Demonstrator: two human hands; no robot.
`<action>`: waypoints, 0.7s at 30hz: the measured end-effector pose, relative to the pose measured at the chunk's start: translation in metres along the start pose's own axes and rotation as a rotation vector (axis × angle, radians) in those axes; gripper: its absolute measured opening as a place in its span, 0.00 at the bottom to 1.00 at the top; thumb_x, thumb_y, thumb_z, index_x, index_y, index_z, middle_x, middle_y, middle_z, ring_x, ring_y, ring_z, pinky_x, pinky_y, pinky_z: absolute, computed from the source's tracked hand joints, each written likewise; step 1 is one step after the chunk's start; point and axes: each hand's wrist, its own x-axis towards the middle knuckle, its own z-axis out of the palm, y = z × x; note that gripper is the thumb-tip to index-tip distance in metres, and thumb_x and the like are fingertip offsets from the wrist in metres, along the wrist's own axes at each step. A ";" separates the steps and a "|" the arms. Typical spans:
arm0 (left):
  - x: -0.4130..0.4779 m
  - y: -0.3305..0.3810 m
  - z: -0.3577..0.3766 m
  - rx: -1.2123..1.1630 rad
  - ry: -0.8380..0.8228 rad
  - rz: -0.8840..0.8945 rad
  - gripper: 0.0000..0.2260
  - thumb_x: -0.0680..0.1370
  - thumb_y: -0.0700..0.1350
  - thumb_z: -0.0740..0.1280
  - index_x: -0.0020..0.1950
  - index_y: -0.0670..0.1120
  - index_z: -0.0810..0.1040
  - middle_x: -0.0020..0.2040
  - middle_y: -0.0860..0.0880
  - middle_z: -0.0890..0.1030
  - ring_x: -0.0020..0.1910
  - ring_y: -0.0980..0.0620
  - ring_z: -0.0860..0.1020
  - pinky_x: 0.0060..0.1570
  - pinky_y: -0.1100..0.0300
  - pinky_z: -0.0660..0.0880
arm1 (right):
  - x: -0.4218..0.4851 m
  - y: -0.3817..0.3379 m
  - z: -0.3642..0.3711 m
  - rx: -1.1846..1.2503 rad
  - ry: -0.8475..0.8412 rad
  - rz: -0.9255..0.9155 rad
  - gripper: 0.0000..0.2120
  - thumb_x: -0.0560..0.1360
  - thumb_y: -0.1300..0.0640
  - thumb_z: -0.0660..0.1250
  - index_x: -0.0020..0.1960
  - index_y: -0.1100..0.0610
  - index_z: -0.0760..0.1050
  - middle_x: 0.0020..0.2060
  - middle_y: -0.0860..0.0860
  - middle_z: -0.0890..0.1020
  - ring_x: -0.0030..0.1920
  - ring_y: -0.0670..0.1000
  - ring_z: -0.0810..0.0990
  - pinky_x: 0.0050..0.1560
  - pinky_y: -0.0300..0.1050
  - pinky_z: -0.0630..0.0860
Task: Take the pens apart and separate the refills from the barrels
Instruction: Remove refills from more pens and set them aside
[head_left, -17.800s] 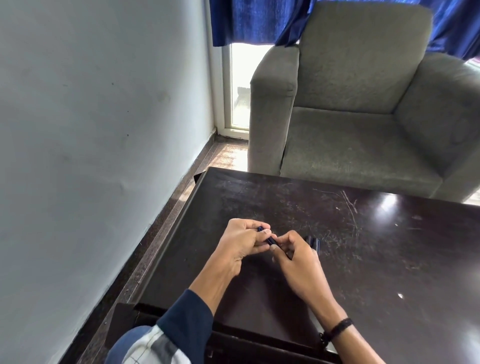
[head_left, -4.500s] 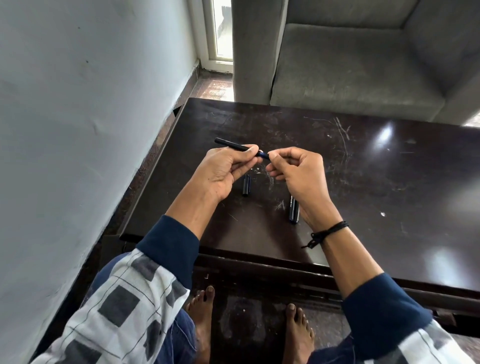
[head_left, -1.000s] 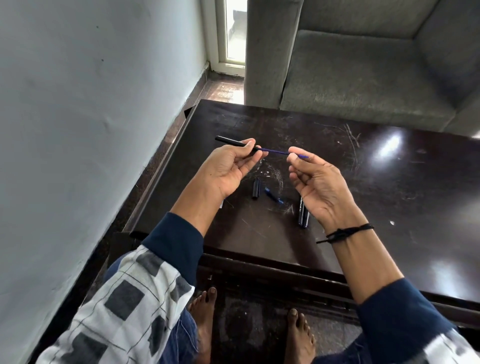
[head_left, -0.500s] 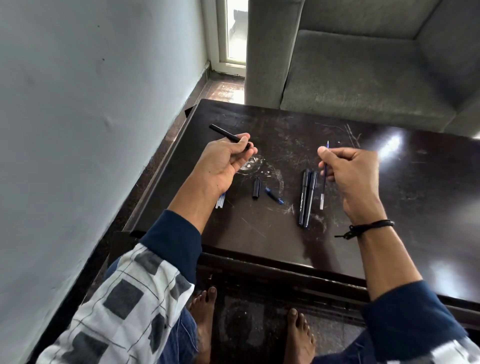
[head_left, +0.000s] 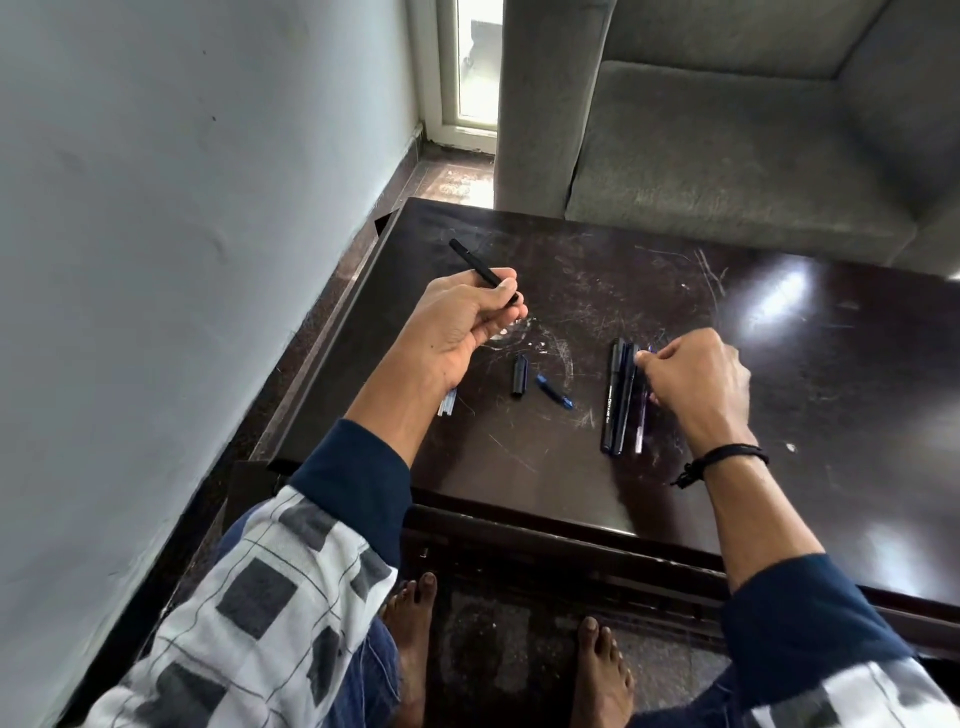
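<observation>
Lowering a thin blue refill (head_left: 643, 410) beside two black pens (head_left: 619, 397) on the tabletop (head_left: 779, 364) (parallel, pointing away), right hand (head_left: 698, 387) pinches it; left hand (head_left: 462, 327) grips black barrel (head_left: 475, 265).

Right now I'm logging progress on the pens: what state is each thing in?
left hand: shut on black barrel
black barrel: held above the table, tilted
right hand: lowering refill beside two black pens
refill: pinched, apparently touching the table
two black pens: lying side by side
black cap: lying loose
blue tip piece: lying loose
table: scratched
</observation>
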 end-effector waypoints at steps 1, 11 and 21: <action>0.000 0.001 0.000 0.003 0.001 0.003 0.07 0.78 0.33 0.69 0.55 0.37 0.82 0.42 0.41 0.84 0.43 0.47 0.84 0.45 0.63 0.82 | 0.001 0.001 0.001 -0.006 -0.001 -0.002 0.14 0.76 0.48 0.72 0.41 0.59 0.83 0.35 0.57 0.83 0.41 0.60 0.80 0.43 0.46 0.71; 0.000 0.002 -0.002 0.009 0.012 0.008 0.07 0.78 0.33 0.69 0.55 0.37 0.82 0.44 0.41 0.84 0.44 0.47 0.84 0.47 0.62 0.82 | 0.004 0.003 0.001 -0.070 -0.076 -0.015 0.06 0.74 0.56 0.70 0.46 0.55 0.84 0.43 0.58 0.86 0.48 0.63 0.83 0.48 0.50 0.78; 0.002 0.018 -0.015 0.127 0.111 0.041 0.03 0.77 0.36 0.72 0.49 0.42 0.84 0.40 0.44 0.86 0.41 0.49 0.85 0.42 0.62 0.81 | -0.023 -0.026 -0.005 0.061 0.062 -0.216 0.08 0.77 0.54 0.67 0.46 0.53 0.84 0.43 0.50 0.86 0.45 0.55 0.82 0.46 0.45 0.74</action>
